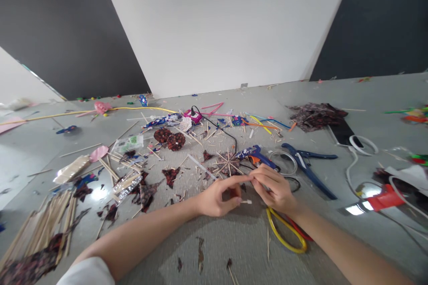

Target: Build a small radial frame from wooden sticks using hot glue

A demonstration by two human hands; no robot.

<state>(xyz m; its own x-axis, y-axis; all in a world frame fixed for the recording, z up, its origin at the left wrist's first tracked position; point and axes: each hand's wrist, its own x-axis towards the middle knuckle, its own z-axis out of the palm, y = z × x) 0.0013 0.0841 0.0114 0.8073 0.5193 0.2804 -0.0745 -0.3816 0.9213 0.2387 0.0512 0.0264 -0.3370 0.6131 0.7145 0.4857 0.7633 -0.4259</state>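
My left hand is curled, its index fingertip meeting the fingers of my right hand. Whatever is pinched where they meet is too small to make out. By my left thumb a short white-tipped stick shows; whether the thumb holds it is unclear. My right hand is closed, fingertips together. Just beyond the hands lies a wheel of thin wooden sticks on dark patterned fabric, beside a blue glue gun. A yellow loop handle, with red beside it, lies under my right wrist.
Blue cutters lie to the right, near dark crumpled fabric and a black phone-like slab. Two dark round fabric pieces lie beyond. Bundled wooden sticks and scraps cover the left. A pink box joins a black cable.
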